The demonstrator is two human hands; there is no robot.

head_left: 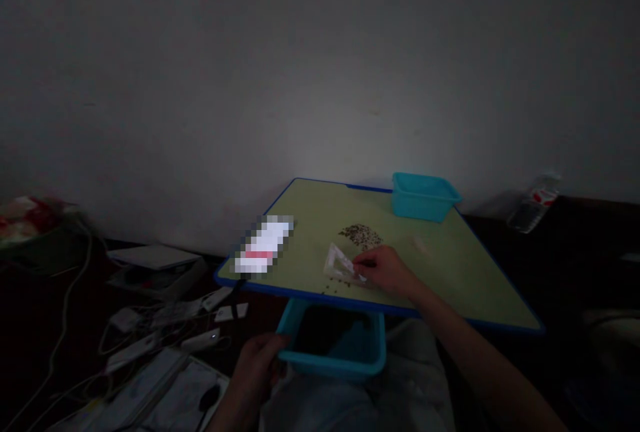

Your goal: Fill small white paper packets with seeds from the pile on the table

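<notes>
My left hand (261, 359) grips the left rim of a blue plastic basket (345, 367) that rests on my lap, just under the table's front edge. Dark contents lie inside it, too dim to identify. Over the table, my right hand (385, 269) pinches the right side of a small clear plastic bag (336, 262). Behind the bag is a spread pile of small dark bits, like seeds or beans (363, 235). A few loose bits are scattered in front of the bag, close to the table edge.
The low table (475, 292) has a pale top and blue rim. On its left lies a lit phone (265, 245), blurred out. A second blue basket (420, 205) stands at the back right. Cables and power strips (133, 352) clutter the floor at left; a plastic bottle (535, 204) is at right.
</notes>
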